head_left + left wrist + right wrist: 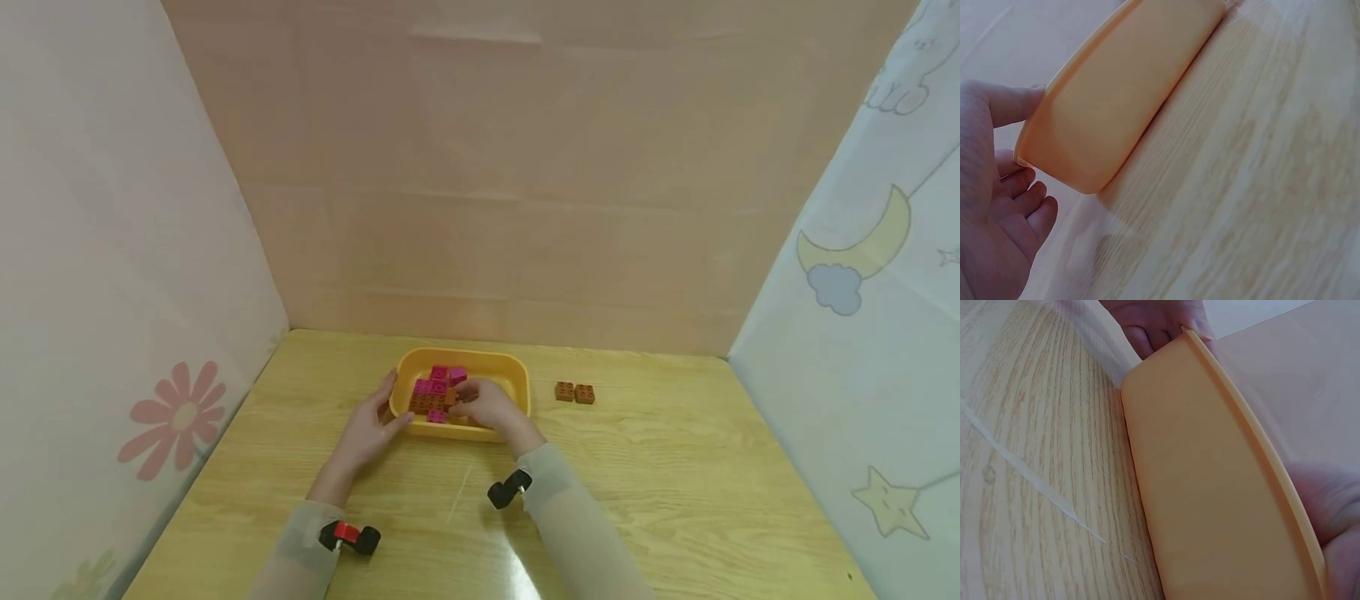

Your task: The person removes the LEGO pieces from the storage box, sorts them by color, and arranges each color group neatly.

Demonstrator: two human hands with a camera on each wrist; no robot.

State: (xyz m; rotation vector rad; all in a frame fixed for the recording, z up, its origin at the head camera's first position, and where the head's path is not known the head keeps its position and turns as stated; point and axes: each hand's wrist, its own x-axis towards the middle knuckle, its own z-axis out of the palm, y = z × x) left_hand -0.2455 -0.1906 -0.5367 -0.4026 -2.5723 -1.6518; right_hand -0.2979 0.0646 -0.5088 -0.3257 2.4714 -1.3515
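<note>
A yellow plastic tray [495,360] stands on the table with pink bricks [439,387] and brown bricks [426,402] grouped in its left half. My left hand [367,427] grips the tray's left end, thumb over the near rim and fingers along the outside. The left wrist view shows that hand [997,187] pinching the corner of the tray [1116,94]. Inside the tray, my right hand [487,406] pinches an orange-brown brick [451,397] beside the pink ones. In the right wrist view, the tray wall [1204,469] partly hides the right hand [1335,512].
Two orange-brown bricks [574,392] lie side by side on the table, right of the tray. The wooden table [675,483] meets a tan backdrop [495,208] behind and patterned white sheets [855,350] at both sides.
</note>
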